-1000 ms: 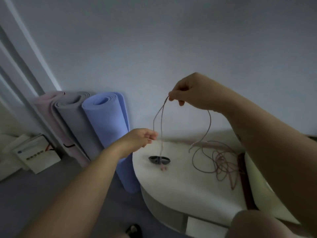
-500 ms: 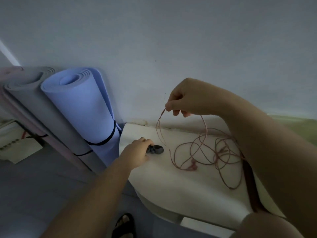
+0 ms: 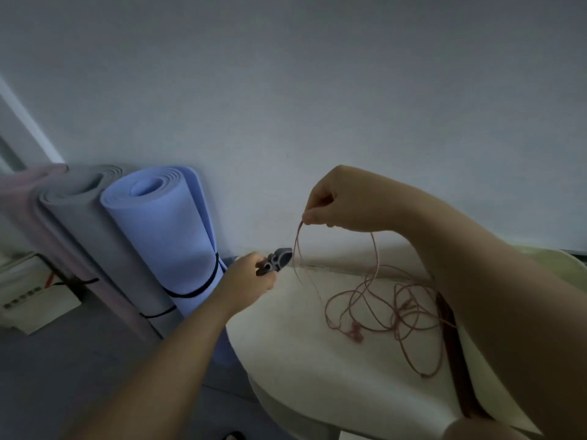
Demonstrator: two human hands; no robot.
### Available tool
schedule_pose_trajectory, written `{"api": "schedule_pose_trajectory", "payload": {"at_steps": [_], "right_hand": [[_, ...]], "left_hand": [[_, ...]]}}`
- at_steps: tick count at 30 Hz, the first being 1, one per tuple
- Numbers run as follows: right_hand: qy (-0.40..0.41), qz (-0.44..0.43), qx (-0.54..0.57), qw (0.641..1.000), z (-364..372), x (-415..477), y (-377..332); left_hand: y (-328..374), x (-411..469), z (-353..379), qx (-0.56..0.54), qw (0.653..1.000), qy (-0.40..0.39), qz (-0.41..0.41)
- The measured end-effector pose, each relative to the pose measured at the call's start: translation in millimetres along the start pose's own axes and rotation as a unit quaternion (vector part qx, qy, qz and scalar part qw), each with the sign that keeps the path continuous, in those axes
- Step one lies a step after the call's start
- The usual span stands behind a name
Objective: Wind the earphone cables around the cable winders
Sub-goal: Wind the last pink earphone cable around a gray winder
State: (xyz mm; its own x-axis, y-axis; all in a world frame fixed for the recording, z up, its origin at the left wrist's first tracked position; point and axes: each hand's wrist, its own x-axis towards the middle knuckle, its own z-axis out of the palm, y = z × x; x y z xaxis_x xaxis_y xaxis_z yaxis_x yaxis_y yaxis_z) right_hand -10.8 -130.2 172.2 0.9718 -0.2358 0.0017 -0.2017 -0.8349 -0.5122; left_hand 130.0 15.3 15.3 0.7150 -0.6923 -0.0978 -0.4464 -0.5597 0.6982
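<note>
My left hand point(image 3: 251, 274) grips a small dark grey cable winder point(image 3: 275, 261) and holds it lifted above the left end of the white table point(image 3: 305, 369). My right hand point(image 3: 343, 198) is raised over the table and pinches a fold of the thin pink earphone cable point(image 3: 374, 268). Two strands hang from that pinch, one passing just right of the winder. The rest of the cable lies in loose tangled loops on the table, with the pink earbuds point(image 3: 355, 332) among them.
Three rolled mats lean on the wall left of the table: blue point(image 3: 171, 249), grey point(image 3: 89, 236) and pink point(image 3: 35, 217). A white box point(image 3: 35, 303) sits on the floor at far left. A dark brown strip point(image 3: 454, 354) runs along the table's right side.
My left hand let go of the cable, reached down to the winder on the table and has picked it up. My right hand lowered, and the earbuds settled onto the table.
</note>
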Motion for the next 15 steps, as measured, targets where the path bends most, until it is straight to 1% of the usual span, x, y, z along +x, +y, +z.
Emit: {"api": "schedule_pose_trajectory", "payload": {"at_steps": [4, 7, 10, 15], "right_hand": [[0.046, -0.031, -0.012, 0.998, -21.8, -12.4, -27.2], [0.069, -0.052, -0.029, 0.996, -36.5, -23.2, -46.1], [0.079, -0.063, -0.039, 0.994, -45.8, -32.6, -61.2], [0.108, -0.062, -0.022, 0.992, -54.3, -42.2, -77.2]], "left_hand": [[52.3, -25.2, -44.6, -0.045, 0.997, 0.019, 0.053], [82.0, -46.8, -69.6, -0.059, 0.993, 0.010, 0.100], [97.0, -64.6, -88.4, -0.066, 0.987, 0.007, 0.144], [115.5, -87.9, -107.8, -0.095, 0.978, -0.014, 0.184]]}}
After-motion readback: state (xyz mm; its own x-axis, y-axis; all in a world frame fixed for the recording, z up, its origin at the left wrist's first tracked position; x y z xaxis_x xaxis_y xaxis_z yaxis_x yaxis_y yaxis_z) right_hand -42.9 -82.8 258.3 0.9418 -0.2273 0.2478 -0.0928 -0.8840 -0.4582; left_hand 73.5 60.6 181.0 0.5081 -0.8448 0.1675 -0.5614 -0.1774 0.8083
